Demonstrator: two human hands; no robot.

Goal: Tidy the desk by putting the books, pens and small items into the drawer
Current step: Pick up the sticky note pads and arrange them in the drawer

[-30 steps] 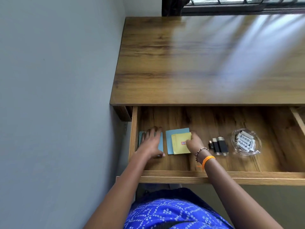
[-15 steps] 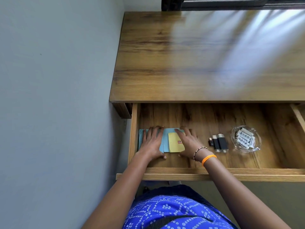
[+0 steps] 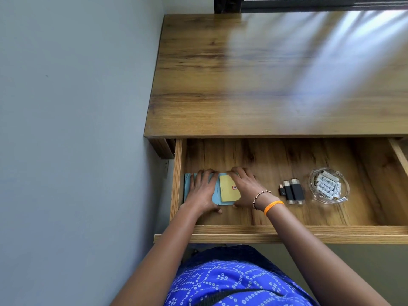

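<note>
The wooden drawer (image 3: 287, 230) is pulled out under the desk top (image 3: 276, 74). At its left end lie two light blue notepads side by side; the left blue pad (image 3: 188, 186) is under my left hand (image 3: 202, 192), which lies flat with straight fingers. A yellow pad (image 3: 227, 188) sits on the right blue pad (image 3: 216, 195). My right hand (image 3: 245, 187) presses flat over the right side of these pads. Right of my hands lie black USB sticks (image 3: 293, 192) and a glass dish (image 3: 313, 191) of white batteries (image 3: 327, 186).
A grey wall (image 3: 77, 129) runs along the left, close to the drawer's left side. A second drawer's edge (image 3: 399, 153) shows at far right. A dark window frame (image 3: 309, 3) borders the far side of the desk.
The right pads slid left until they touch the left blue pad. My right hand moved from the yellow pad's right edge to lie flat over it. My left hand stayed put.
</note>
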